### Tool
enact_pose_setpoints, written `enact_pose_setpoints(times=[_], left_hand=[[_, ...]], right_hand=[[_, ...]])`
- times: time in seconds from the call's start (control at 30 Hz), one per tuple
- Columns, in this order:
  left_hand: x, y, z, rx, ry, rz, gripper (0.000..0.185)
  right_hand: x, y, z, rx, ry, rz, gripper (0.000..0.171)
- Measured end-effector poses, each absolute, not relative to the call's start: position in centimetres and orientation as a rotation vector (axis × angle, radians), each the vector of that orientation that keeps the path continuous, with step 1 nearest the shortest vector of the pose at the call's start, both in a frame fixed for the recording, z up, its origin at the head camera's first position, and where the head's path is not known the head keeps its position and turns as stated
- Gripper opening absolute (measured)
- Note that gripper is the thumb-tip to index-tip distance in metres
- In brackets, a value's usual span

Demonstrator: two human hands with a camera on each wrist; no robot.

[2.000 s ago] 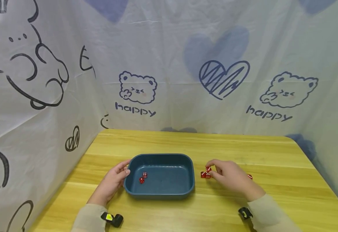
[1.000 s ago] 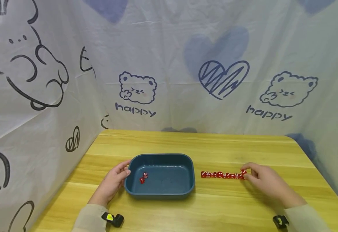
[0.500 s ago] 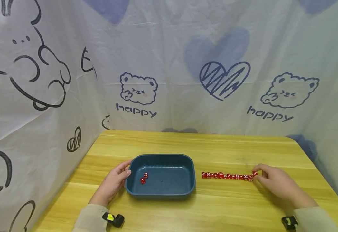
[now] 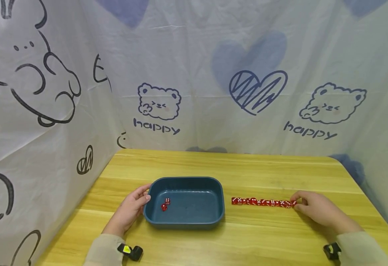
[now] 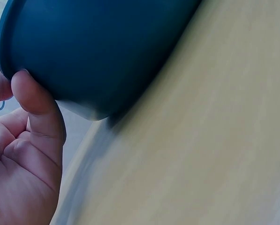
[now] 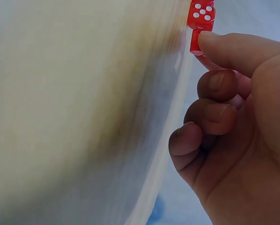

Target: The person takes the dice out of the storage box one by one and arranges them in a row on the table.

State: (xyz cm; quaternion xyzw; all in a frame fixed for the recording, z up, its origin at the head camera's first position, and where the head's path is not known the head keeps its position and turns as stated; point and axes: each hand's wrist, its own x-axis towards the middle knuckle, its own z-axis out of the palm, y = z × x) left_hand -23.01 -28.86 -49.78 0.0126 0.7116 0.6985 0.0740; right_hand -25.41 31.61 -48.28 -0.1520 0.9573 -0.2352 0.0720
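My left hand point(image 4: 129, 210) holds the left end of a dark teal rectangular tub point(image 4: 184, 224), thumb on its outer wall point(image 5: 97, 51). Two red dice point(image 4: 165, 204) lie inside the tub, toward its left side. To the right of the tub, a row of red dice point(image 4: 262, 202) with white pips runs across the table. At the right end of that row, my right hand point(image 4: 320, 210) pinches a red die point(image 4: 294, 203) between thumb and forefinger. In the right wrist view the pinched die point(image 6: 195, 43) is against the row's last die point(image 6: 201, 14), its other fingers curled below.
The yellow wood-grain table point(image 4: 194, 245) carries the tub and dice. A pale printed cloth point(image 4: 194, 111) hangs behind it and along both sides. Each wrist wears a small black camera, such as the left one point(image 4: 130, 252).
My right hand has shifted from the row's left end to its right end, then lowered a die from above the table to the row. The left hand and tub have stayed put.
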Motion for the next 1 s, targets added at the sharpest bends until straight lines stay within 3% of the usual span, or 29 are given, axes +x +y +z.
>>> enact_pose_setpoints(times=[1.0], left_hand=[[-23.1, -29.1, -50.1, 0.053, 2.143, 2.102, 0.051]], right_hand=[[-25.1, 28.6, -47.1, -0.463, 2.911, -0.699, 0.024]])
